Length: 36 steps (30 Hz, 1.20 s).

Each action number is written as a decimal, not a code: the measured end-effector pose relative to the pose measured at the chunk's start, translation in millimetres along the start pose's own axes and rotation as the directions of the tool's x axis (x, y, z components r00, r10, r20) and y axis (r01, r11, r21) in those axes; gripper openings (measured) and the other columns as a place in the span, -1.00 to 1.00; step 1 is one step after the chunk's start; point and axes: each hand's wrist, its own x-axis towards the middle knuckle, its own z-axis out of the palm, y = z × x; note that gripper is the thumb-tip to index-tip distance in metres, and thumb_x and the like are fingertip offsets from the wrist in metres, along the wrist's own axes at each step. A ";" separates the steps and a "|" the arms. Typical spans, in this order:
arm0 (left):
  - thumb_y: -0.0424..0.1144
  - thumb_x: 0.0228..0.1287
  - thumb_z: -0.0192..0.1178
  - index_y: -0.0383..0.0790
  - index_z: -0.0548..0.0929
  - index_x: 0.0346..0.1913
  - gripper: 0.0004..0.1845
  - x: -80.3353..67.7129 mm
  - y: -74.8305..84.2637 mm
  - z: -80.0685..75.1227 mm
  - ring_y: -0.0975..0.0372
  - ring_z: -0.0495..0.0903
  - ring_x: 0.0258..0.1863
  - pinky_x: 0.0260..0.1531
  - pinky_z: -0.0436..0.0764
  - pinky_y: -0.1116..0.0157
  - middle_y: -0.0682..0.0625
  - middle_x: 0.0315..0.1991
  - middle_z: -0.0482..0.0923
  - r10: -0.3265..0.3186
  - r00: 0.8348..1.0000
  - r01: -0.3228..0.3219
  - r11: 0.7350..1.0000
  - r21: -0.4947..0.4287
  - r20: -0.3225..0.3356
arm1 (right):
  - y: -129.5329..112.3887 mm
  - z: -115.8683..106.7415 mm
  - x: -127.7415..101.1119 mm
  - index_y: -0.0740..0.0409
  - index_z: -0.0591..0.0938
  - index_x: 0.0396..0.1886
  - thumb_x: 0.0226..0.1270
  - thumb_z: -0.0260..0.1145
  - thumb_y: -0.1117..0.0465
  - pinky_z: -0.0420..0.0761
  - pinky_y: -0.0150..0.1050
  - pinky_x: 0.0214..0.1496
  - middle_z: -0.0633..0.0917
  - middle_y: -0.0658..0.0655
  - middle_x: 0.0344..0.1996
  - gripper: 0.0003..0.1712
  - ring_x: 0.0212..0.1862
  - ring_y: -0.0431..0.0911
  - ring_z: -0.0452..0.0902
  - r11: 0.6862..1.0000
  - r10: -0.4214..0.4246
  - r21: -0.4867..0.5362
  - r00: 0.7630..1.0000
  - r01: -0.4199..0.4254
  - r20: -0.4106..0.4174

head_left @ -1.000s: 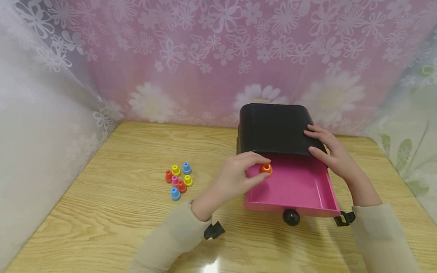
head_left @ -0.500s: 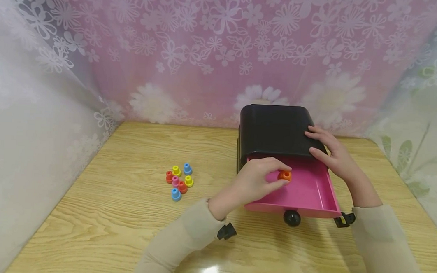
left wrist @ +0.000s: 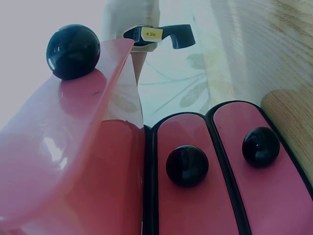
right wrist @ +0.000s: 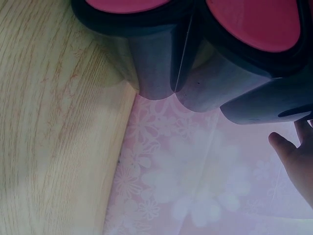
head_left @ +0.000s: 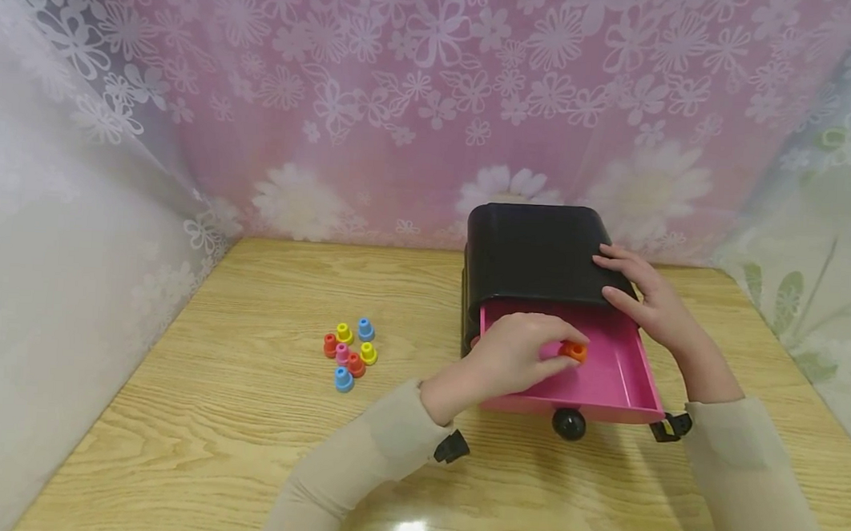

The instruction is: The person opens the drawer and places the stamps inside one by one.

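Here the left hand [head_left: 515,352] pinches an orange peg [head_left: 575,351] inside the pink drawer [head_left: 625,380] — right hand [head_left: 644,297], grip relaxed, rests on the black cabinet [head_left: 534,251].

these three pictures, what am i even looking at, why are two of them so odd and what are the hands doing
There is no machine here: a person works with bare hands and wears three cameras. The wide picture comes from the head and looks down at a wooden table. The two odd ones come from the wrists, so close that they show only parts of the black drawer box: its pink drawer fronts and black knobs, and its dark side.

In the head view, the left hand pinches a small orange peg over the open pink drawer. The right hand rests on the box's top. Seven more coloured pegs lie in a cluster on the table to the left.
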 end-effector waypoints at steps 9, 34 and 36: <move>-0.12 0.11 0.20 -0.07 0.61 -0.10 -0.73 8.2 -0.6 3.8 0.47 0.46 -0.30 -0.22 0.33 0.63 0.23 -0.27 0.55 0.006 0.994 -0.008 1.000 0.015 0.105 | -7.2 0.4 -0.1 0.48 0.32 0.12 0.17 0.09 0.48 -0.15 0.27 0.17 0.17 0.42 0.21 -0.53 0.34 -0.09 -0.15 1.000 -0.015 -0.001 1.000 0.015 -0.007; -0.12 0.09 0.22 -0.04 0.60 -0.12 -0.74 15.6 1.2 11.9 0.49 0.43 -0.37 -0.33 0.36 0.64 0.24 -0.29 0.50 0.007 0.974 -0.020 0.998 0.054 0.228 | 0.5 0.9 -0.3 0.42 0.33 0.14 0.17 0.11 0.45 -0.13 0.24 0.19 0.18 0.36 0.23 -0.50 0.34 -0.09 -0.16 1.000 -0.011 0.002 1.000 0.011 -0.004; -0.12 0.09 0.22 -0.04 0.60 -0.11 -0.73 15.1 1.5 11.8 0.49 0.43 -0.35 -0.32 0.36 0.64 0.23 -0.28 0.51 0.008 0.974 -0.021 0.998 0.052 0.229 | 0.9 1.2 -0.5 0.42 0.33 0.14 0.16 0.11 0.46 -0.13 0.24 0.19 0.17 0.36 0.23 -0.50 0.34 -0.09 -0.16 1.000 -0.012 0.001 1.000 0.012 -0.005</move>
